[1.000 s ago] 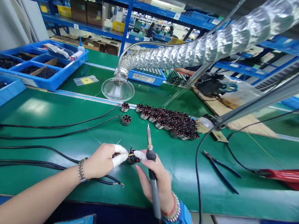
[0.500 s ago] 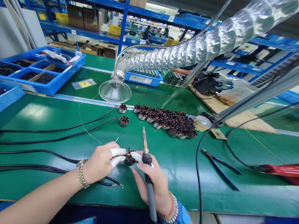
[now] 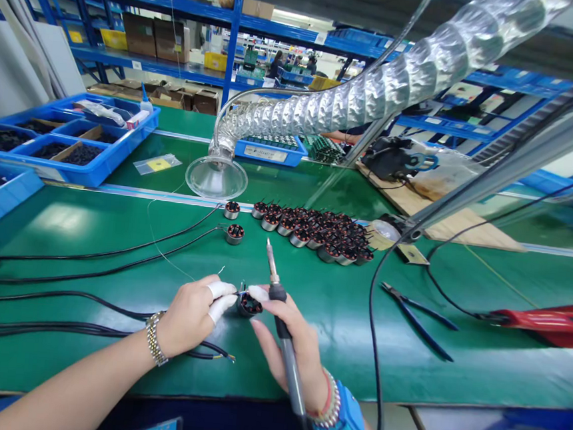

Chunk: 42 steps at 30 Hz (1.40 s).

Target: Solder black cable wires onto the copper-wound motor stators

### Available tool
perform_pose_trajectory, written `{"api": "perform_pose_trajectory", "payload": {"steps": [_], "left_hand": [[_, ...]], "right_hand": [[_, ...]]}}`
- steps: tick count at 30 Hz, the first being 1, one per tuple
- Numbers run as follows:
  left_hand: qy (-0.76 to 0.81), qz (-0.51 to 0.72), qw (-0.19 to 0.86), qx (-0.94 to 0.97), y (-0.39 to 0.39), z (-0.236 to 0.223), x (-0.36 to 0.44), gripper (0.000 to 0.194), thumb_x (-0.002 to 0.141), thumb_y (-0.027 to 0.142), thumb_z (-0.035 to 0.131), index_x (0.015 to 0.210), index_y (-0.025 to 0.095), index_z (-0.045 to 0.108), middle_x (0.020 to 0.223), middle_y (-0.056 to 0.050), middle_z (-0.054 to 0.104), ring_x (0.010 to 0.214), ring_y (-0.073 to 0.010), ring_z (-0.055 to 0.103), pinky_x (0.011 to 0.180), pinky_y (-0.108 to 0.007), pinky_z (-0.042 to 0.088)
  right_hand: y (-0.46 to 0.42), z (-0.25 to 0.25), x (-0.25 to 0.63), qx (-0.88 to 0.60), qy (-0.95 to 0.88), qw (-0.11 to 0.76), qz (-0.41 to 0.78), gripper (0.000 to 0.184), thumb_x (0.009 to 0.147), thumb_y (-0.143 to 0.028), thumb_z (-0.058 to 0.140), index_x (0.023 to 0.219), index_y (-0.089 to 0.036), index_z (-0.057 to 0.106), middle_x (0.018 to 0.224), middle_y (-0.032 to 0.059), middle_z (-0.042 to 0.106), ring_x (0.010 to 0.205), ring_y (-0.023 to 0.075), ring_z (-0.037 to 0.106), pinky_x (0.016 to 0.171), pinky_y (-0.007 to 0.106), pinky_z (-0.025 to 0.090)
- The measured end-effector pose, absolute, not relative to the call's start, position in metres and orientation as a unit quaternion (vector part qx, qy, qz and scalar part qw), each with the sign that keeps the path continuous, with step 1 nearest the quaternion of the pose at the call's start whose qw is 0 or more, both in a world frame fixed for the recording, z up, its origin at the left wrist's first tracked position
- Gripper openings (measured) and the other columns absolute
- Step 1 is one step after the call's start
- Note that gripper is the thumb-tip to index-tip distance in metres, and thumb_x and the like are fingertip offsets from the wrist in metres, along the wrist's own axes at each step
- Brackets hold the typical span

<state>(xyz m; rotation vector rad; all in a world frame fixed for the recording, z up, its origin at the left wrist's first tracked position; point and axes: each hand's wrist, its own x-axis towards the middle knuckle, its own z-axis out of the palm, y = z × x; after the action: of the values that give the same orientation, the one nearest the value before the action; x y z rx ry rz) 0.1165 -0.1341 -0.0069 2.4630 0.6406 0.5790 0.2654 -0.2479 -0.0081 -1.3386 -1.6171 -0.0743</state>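
Note:
My left hand (image 3: 190,314), with white finger cots on its fingertips, pinches a dark thin wire at the rim of a small round motor stator (image 3: 250,303). A thin solder strand (image 3: 166,257) runs to this hand, its tip sticking up above the fingers. My right hand (image 3: 290,339) holds a soldering iron (image 3: 285,349) tilted, its tip pointing up and away from the stator. The covered forefinger of that hand touches the wire end above the stator; its lower fingers are spread. Fingers hide part of the wire.
Two stators (image 3: 234,234) with black cables (image 3: 84,282) lie ahead; a cluster of stators (image 3: 315,231) stands to their right. A fume hood (image 3: 217,177) hangs above the bench. Cutters (image 3: 418,320) lie right, blue parts bins (image 3: 90,171) left. A black cord (image 3: 372,309) crosses the right side.
The view has shifted slightly. My right forefinger has moved a little up and left along the wire, and more of the stator shows. Both hands keep their hold.

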Motion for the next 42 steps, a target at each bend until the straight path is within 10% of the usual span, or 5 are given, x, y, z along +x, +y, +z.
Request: {"api": "perform_pose_trajectory", "payload": {"steps": [14,27,37,42], "left_hand": [[0.213,0.242,0.341,0.883,-0.128,-0.003,0.116,0.024,0.088,0.025,0.041,0.089,0.017,0.064,0.073,-0.003,0.061,0.067,-0.0130,0.054,0.065,-0.023,0.043],[0.110,0.137,0.472,0.864,-0.124,0.001,0.117,0.023,0.086,0.029,0.044,0.081,0.016,0.063,0.072,-0.001,0.058,0.065,-0.0108,0.049,0.063,-0.021,0.037],[0.164,0.138,0.458,0.863,-0.125,-0.002,0.120,0.025,0.087,0.028,0.043,0.081,0.015,0.064,0.069,0.000,0.055,0.063,-0.0105,0.048,0.062,-0.021,0.037],[0.179,0.156,0.424,0.874,-0.130,-0.002,0.119,0.023,0.086,0.028,0.046,0.088,0.017,0.067,0.069,-0.001,0.058,0.065,-0.0119,0.050,0.064,-0.022,0.038]], "right_hand": [[-0.252,-0.027,0.248,-0.570,-0.560,0.596,0.076,0.033,0.079,-0.011,0.054,0.108,-0.025,0.046,0.100,0.0068,0.066,0.093,0.0188,0.064,0.083,0.033,0.053],[-0.226,-0.013,0.269,-0.401,-0.517,0.635,0.410,0.036,0.075,-0.021,0.065,0.103,-0.025,0.043,0.077,-0.0016,0.061,0.066,0.0110,0.059,0.059,0.024,0.050],[-0.224,-0.031,0.266,-0.522,-0.589,0.600,0.146,0.038,0.077,-0.009,0.059,0.108,-0.027,0.046,0.081,-0.0002,0.061,0.068,0.0103,0.058,0.067,0.025,0.051],[-0.231,-0.032,0.267,-0.516,-0.548,0.616,0.231,0.041,0.078,-0.012,0.060,0.112,-0.027,0.042,0.082,0.0001,0.062,0.069,0.0108,0.060,0.065,0.024,0.052]]}}
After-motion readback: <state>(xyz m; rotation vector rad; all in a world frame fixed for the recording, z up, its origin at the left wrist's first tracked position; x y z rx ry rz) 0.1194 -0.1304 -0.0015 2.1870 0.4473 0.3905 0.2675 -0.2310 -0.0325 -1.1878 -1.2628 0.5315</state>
